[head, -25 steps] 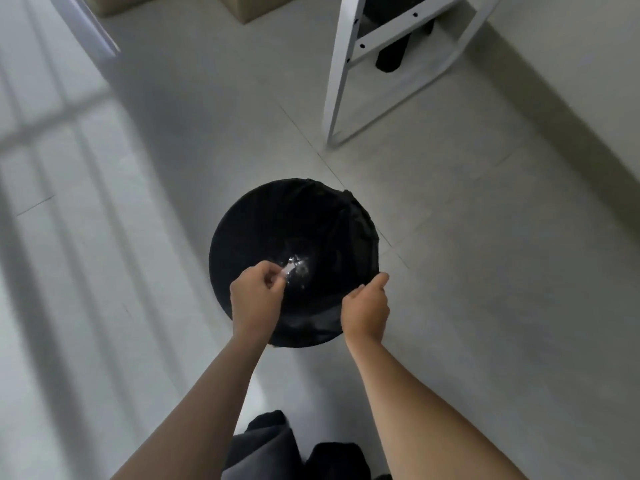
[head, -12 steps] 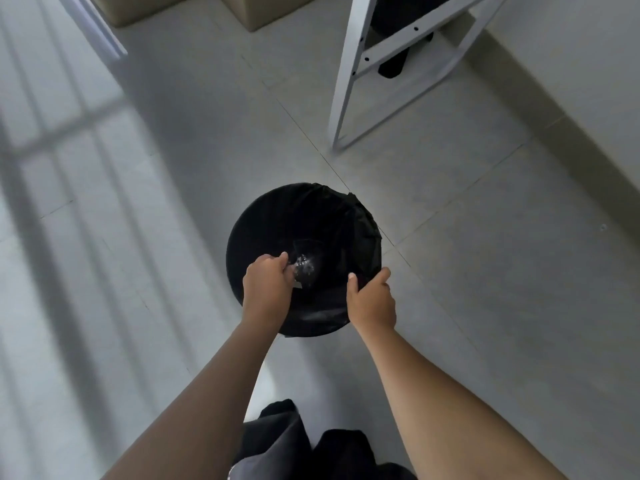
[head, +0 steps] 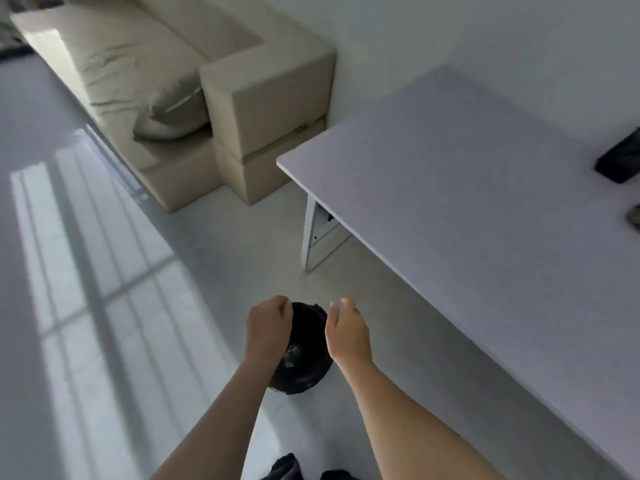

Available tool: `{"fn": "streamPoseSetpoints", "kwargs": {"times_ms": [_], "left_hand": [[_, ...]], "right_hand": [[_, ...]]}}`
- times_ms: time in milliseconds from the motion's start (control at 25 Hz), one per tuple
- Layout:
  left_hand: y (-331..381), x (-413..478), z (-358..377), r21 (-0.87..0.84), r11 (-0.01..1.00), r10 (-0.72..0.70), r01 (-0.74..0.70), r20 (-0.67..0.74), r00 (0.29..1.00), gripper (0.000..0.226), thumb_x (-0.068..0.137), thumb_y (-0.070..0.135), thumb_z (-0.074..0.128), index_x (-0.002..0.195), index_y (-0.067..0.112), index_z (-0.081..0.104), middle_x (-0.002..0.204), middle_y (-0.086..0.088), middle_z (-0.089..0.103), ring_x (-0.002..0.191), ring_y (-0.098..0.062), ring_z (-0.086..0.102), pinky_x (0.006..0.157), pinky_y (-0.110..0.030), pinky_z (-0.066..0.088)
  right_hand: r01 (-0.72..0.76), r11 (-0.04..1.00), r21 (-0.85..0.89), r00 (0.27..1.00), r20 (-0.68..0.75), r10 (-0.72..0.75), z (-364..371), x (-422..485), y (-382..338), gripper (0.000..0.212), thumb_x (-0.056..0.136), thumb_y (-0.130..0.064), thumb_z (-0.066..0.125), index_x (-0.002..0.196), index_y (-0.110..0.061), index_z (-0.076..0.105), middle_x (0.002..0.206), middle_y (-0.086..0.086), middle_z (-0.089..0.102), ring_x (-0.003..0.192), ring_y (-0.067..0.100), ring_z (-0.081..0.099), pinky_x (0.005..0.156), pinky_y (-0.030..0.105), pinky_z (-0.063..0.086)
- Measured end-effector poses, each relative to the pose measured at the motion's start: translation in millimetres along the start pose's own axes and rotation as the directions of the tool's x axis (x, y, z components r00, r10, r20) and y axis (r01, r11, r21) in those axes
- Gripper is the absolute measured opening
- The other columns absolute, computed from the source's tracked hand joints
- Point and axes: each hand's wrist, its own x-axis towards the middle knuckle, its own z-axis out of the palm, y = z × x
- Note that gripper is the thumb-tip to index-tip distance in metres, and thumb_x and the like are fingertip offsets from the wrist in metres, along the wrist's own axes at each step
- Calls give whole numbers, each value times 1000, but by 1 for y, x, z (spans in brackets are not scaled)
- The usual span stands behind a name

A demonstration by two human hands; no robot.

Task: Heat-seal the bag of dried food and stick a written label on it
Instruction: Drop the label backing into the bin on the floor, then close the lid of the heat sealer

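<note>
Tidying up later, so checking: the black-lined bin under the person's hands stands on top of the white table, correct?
No. The head view shows the black-lined bin under the left hand and right hand standing on the floor, beside the white table, not on it.

The floor carries a black-lined bin, lower centre, and a sofa, upper left; the table, right, bears a dark object.

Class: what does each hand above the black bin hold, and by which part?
Right hand: nothing, its fingers relaxed. Left hand: fingers curled under, so whether it holds anything cannot be told.
</note>
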Motion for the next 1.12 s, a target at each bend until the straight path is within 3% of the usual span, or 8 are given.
{"fn": "streamPoseSetpoints", "kwargs": {"times_ms": [80,200,280,520,680,880,1000,1120], "left_hand": [[61,-11,-23,-60,986,154,-154,-2,988,26,90,10,49,74,-4,64,68,-19,65,64,-34,59,62,-41,47],[144,-14,-23,-63,924,379,-378,15,925,29,91,9,50,67,-5,60,56,-19,56,52,-29,48,57,-37,40],[207,-25,-6,-78,852,523,-518,59,851,30,91,10,48,65,-2,56,55,-18,52,52,-27,44,58,-36,38],[353,-105,94,-180,634,772,-752,215,598,32,98,17,41,93,-6,63,78,-23,65,76,-38,60,66,-33,41],[421,-166,191,-273,588,796,-762,366,483,36,99,20,40,122,-2,58,121,-17,64,113,-31,58,94,-31,43],[499,-219,315,-255,577,752,-776,535,384,37,98,18,40,129,2,52,130,-16,58,122,-29,52,102,-32,38],[539,-235,382,-212,648,663,-732,629,405,39,97,9,39,135,2,44,137,-17,51,127,-30,47,105,-31,34],[560,-237,430,-146,704,595,-695,655,465,44,94,-1,35,138,0,38,142,-18,44,131,-31,41,108,-32,31]], "right_hand": [[56,998,33,993,-109,-52,-62,-6,-23,30,99,-32,29,105,-7,46,98,15,61,94,35,60,68,31,39],[50,998,44,951,-308,-34,-153,-6,-36,37,99,-34,30,119,-7,45,111,17,60,101,35,58,78,38,45],[32,998,52,886,-464,-4,-216,-9,-21,39,99,-35,30,121,-6,44,115,18,59,102,36,57,81,40,47],[-140,981,131,646,-739,191,-369,-46,104,37,98,-31,32,120,-5,45,112,19,58,100,34,56,74,37,45],[-268,932,243,448,-825,344,-439,-73,224,33,97,-28,37,112,-1,48,106,22,59,99,38,55,72,37,43],[-466,795,387,280,-788,548,-496,-91,354,39,95,-33,43,119,-2,46,117,17,54,110,34,49,79,40,46],[-615,675,408,254,-708,659,-517,-96,419,49,91,-36,50,123,1,40,122,17,48,112,32,47,83,39,46],[-706,598,380,316,-587,746,-523,-97,469,56,88,-39,56,122,1,38,123,16,48,112,29,49,90,33,42]]}}
